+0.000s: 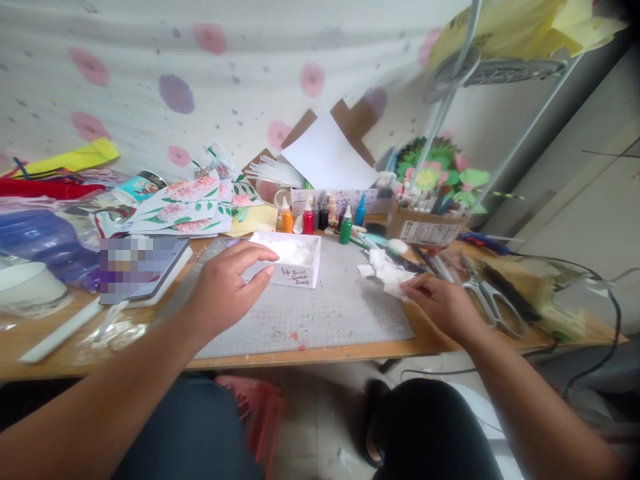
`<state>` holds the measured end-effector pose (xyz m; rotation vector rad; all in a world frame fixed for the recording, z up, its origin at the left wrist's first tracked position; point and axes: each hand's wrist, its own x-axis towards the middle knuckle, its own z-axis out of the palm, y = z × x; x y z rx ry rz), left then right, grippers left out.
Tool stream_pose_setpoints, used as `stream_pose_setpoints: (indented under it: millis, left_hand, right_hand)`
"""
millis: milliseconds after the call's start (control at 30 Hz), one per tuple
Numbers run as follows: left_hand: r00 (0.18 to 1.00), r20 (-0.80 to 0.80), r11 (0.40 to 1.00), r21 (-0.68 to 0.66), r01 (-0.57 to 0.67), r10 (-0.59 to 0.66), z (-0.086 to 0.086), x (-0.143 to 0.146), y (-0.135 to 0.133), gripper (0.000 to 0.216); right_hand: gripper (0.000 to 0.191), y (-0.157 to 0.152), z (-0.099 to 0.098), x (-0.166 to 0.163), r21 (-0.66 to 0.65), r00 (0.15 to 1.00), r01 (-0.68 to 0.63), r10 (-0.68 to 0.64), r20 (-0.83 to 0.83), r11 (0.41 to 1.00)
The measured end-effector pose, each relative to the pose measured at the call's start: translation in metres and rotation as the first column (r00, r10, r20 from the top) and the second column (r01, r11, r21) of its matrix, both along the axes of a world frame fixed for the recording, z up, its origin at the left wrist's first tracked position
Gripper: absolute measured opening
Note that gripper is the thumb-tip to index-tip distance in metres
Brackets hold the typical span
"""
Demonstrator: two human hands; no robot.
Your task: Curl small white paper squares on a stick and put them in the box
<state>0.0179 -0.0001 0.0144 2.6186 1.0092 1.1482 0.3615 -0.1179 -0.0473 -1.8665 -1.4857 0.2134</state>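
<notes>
A small white box point(304, 273) with handwriting on its front stands on the grey cutting mat point(320, 320). Fluffy white stuff point(295, 252) lies inside it. My left hand point(225, 283) is at the box's left side, thumb and forefinger apart, covering that corner; whether it touches the box I cannot tell. On the right of the mat, my right hand point(437, 300) has its fingertips closed on the edge of some crumpled white tissue point(387, 270). Part of that tissue lies over brushes and pens.
Behind the box stand several paint bottles, among them an orange one point(287, 217) and a green one point(345, 228). Scissors point(493, 300) lie to the right. A cardboard box point(425, 230) holds pens. Painted flower sheets point(185, 207) and a notebook point(165, 270) are on the left.
</notes>
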Motion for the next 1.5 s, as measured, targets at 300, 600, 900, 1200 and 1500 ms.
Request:
stream_pose_setpoints:
  millis: [300, 600, 900, 1200, 1500]
  left_hand:
    - [0.965, 0.191, 0.801, -0.541, 0.256, -0.179, 0.001, 0.024, -0.039, 0.007]
    - [0.864, 0.488, 0.592, -0.735, 0.332, 0.122, -0.001, 0.005, -0.023, 0.022]
    - [0.941, 0.328, 0.589, -0.778, 0.219, 0.083, -0.013, -0.008, -0.004, 0.015]
    - [0.961, 0.27, 0.524, -0.827, 0.202, 0.055, -0.014, -0.013, 0.012, 0.005]
    - [0.996, 0.087, 0.588, -0.804, 0.085, -0.026, -0.013, -0.023, 0.006, 0.026]
  right_hand:
    - [0.016, 0.048, 0.046, -0.1, 0.329, 0.607, -0.39, 0.509, -0.61, 0.86]
    - [0.006, 0.1, 0.059, -0.149, 0.428, 0.402, -0.649, 0.761, -0.509, 0.629]
    - [0.016, 0.101, 0.018, -0.163, 0.48, 0.327, -0.622, 0.762, -0.559, 0.619]
    - [0.015, 0.101, 0.012, -0.164, 0.467, 0.274, -0.603, 0.717, -0.641, 0.647]
    - [0.013, 0.102, 0.007, -0.163, 0.439, 0.376, -0.573, 0.698, -0.609, 0.692]
